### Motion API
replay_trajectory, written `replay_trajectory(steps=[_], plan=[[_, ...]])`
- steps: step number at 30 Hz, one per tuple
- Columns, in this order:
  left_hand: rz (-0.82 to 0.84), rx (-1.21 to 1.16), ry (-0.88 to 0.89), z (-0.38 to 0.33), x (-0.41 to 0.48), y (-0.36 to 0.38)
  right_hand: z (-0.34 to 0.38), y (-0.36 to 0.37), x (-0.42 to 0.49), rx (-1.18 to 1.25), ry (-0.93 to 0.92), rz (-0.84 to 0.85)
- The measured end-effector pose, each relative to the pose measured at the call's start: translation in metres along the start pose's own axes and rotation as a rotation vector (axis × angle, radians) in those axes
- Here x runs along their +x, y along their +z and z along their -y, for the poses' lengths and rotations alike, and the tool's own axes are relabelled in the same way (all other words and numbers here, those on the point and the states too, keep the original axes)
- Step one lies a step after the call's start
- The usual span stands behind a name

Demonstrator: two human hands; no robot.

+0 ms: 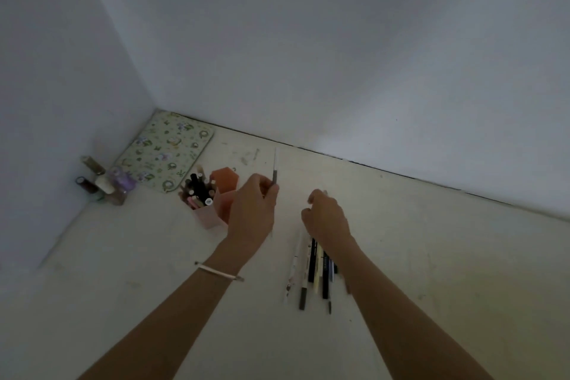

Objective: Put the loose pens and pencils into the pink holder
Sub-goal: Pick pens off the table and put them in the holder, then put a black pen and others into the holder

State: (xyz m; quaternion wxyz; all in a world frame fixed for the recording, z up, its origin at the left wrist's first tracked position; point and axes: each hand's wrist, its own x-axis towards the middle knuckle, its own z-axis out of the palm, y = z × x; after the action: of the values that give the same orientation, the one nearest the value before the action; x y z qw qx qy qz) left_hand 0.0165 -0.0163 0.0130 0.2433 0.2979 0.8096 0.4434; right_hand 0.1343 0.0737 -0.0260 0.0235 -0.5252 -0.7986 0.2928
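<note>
The pink holder stands on the white table, left of centre, with several pens and markers upright in one compartment. My left hand hovers just right of the holder and pinches a thin grey-and-white pen that points up and away. My right hand hangs above the far end of a row of loose pens and pencils, fingers curled; whether it holds anything is hidden. The loose pens lie side by side, pointing toward me.
A floral mat lies in the back left corner. Several small bottles cluster against the left wall. White walls close the table at the back and left. A bracelet circles my left wrist.
</note>
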Motion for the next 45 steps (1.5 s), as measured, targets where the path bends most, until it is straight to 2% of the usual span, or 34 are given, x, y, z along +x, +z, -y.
replay_trajectory(steps=[3,5,10,14,17,21,25,29,35,40,42,45], plan=[[-0.086,-0.037,0.106,-0.017,0.000,-0.023,0.009,0.022,-0.005,-0.216,-0.020,0.091],[-0.084,-0.099,0.140,-0.022,-0.002,-0.032,0.015,0.035,-0.009,-0.316,-0.026,0.104],[-0.079,-0.173,0.153,-0.023,-0.007,-0.040,0.019,0.047,-0.016,-0.356,0.004,0.119],[-0.119,-0.259,0.161,-0.023,-0.011,-0.051,0.028,0.032,-0.013,-0.082,0.038,0.119],[-0.279,-0.328,0.231,-0.022,0.001,-0.083,0.049,-0.010,0.003,0.130,0.015,-0.096],[-0.504,-0.293,0.345,-0.009,0.021,-0.132,0.091,-0.072,0.005,0.481,-0.090,-0.345],[-0.501,-0.243,0.384,0.009,0.021,-0.137,0.122,-0.095,-0.011,0.697,-0.192,-0.491],[-0.433,-0.134,0.382,0.024,0.015,-0.128,0.139,-0.091,-0.025,0.793,-0.259,-0.580],[-0.351,0.046,0.618,0.027,0.009,-0.127,0.145,-0.072,-0.035,0.828,-0.329,-0.624],[-0.329,0.006,0.493,0.044,0.010,-0.126,0.144,-0.070,-0.038,0.854,-0.338,-0.674],[-0.281,0.142,0.521,0.052,0.009,-0.122,0.141,-0.071,-0.038,0.864,-0.331,-0.675],[-0.366,0.416,0.613,0.061,0.005,-0.118,0.139,-0.067,-0.040,0.872,-0.338,-0.670]])
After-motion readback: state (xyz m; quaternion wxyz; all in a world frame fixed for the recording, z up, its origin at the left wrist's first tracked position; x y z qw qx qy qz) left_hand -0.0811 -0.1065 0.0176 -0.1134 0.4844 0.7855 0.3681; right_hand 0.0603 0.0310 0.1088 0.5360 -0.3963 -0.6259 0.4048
